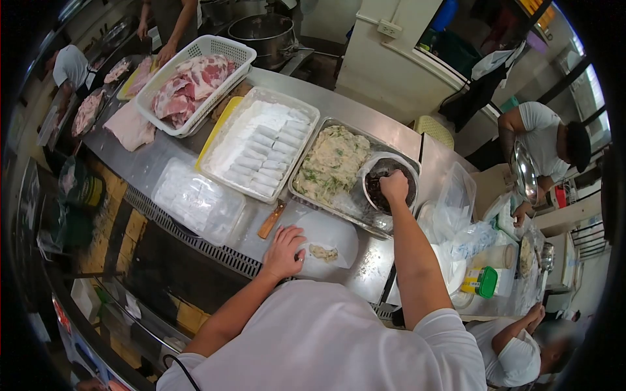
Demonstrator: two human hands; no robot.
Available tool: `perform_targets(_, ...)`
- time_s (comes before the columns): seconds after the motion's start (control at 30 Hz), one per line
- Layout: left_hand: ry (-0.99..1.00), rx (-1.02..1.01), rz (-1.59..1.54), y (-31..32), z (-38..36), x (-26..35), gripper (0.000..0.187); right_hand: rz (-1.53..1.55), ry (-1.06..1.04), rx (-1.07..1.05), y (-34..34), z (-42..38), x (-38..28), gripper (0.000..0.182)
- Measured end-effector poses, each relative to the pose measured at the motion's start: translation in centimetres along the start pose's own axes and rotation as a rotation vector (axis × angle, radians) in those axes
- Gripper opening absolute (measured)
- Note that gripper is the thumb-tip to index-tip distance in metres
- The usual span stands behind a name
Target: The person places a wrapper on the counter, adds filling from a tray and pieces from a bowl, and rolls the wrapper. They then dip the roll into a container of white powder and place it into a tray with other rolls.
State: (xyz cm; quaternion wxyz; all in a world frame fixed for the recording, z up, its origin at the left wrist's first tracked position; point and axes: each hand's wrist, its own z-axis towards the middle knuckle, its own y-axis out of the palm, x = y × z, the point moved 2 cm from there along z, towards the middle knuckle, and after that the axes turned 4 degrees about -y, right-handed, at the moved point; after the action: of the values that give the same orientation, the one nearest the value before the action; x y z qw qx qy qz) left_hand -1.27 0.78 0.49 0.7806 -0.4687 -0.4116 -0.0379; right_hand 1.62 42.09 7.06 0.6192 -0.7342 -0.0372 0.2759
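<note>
My right hand (394,187) reaches down into a metal bowl (411,168) of dark pieces; its fingertips are hidden among them. The bowl sits in the right end of a metal tray (306,193) with a pale, green-flecked filling (332,159). My left hand (284,253) lies with fingers spread at the left edge of a thin white wrapper (342,238). A small strip of filling (323,253) rests on the wrapper. Just beyond my left hand is a wooden-handled tool (271,220). A white tray (203,163) holds several white rolls (267,153) in rows on white powder.
Raw meat (189,88) fills a white basket (244,58) at the back left. A clear plastic-covered container (199,201) lies left of my left hand. Plastic bags and a green-lidded tub (486,281) stand right. Co-workers are at the far left, top left and right.
</note>
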Motion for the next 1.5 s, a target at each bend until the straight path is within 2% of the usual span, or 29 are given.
perform_targets(0.1, -0.003, -0.006, -0.001, 0.1, -0.1, -0.2, 0.041, 0.13, -0.104, 0.123, -0.8, -0.9, 0.8, 0.036)
perform_targets(0.2, -0.011, -0.011, 0.0, 0.2, -0.2, -0.3, 0.04, 0.408, -0.182, 0.083, -2.0, -3.5, 1.7, 0.032)
perform_targets(0.23, -0.017, -0.019, -0.001, 0.2, -0.1, -0.3, 0.04, 0.46, -0.266, 0.052, -2.1, -5.3, 1.9, 0.028)
perform_targets(0.3, -0.017, -0.021, 0.0, 0.2, 0.0, -0.2, 0.041, 0.547, -0.405, -0.187, -1.9, -10.3, 1.8, 0.026)
perform_targets(0.33, -0.014, -0.016, 0.0, 0.2, 0.0, -0.2, 0.041, 0.456, -0.396, -0.317, -4.3, -14.6, -0.9, 0.024)
perform_targets(0.43, 0.003, 0.0, 0.004, 0.2, 0.0, -0.1, 0.042, 0.414, -0.603, -0.52, -1.2, -21.4, -1.2, 0.021)
perform_targets(0.47, 0.009, 0.006, 0.006, 0.3, -0.1, -0.1, 0.043, 0.402, -0.571, -0.588, 0.4, -22.6, -1.0, 0.021)
perform_targets(0.53, 0.018, 0.016, 0.007, 0.4, -0.2, -0.2, 0.043, 0.247, -0.764, -0.495, 2.5, -24.2, -1.1, 0.02)
perform_targets(0.63, 0.031, 0.026, 0.013, 0.4, -0.1, -0.4, 0.042, 0.16, -0.722, -0.351, 2.9, -25.1, -1.0, 0.017)
perform_targets(0.83, 0.023, -0.004, 0.013, 0.3, -0.3, -0.4, 0.041, 0.117, -0.808, -0.36, 5.1, -25.6, 0.4, 0.014)
perform_targets(0.93, 0.025, 0.005, -0.021, 0.2, -0.3, -0.4, 0.041, 0.121, -0.828, -0.283, 5.1, -26.1, 0.7, 0.011)
perform_targets(0.97, 0.027, 0.015, -0.038, 0.1, -0.2, -0.3, 0.041, 0.142, -0.761, -0.234, 4.7, -26.1, 1.0, 0.012)
perform_targets(1.07, -0.135, 0.115, -0.163, 1.0, -0.1, -1.1, 0.041, 0.141, -0.521, -0.135, 2.0, -25.6, 1.9, 0.018)
perform_targets(1.13, -0.191, 0.125, 0.013, 0.8, 0.7, -0.8, 0.04, 0.066, -0.305, -0.129, 1.5, -24.5, 3.8, 0.029)
perform_targets(1.17, -0.217, 0.128, 0.101, 0.6, 1.3, -0.7, 0.039, 0.125, -0.212, -0.193, 2.2, -23.9, 4.9, 0.037)
perform_targets(1.27, -0.326, -0.085, 0.128, 0.2, 3.1, -0.7, 0.033, 0.267, -0.118, -0.157, 4.4, -24.0, 5.8, 0.039)
perform_targets(1.37, -0.279, -0.093, 0.186, 0.1, 3.4, -0.9, 0.024, 0.295, -0.065, -0.244, 5.8, -24.1, 6.2, 0.039)
perform_targets(1.47, -0.474, -0.213, -0.022, -0.5, 2.8, -1.0, 0.023, 0.726, 0.145, -0.308, 6.1, -25.2, 6.5, 0.031)
perform_targets(1.5, -0.5, -0.173, -0.074, -0.6, 2.2, -1.1, 0.024, 0.817, 0.221, -0.388, 5.7, -25.6, 6.6, 0.029)
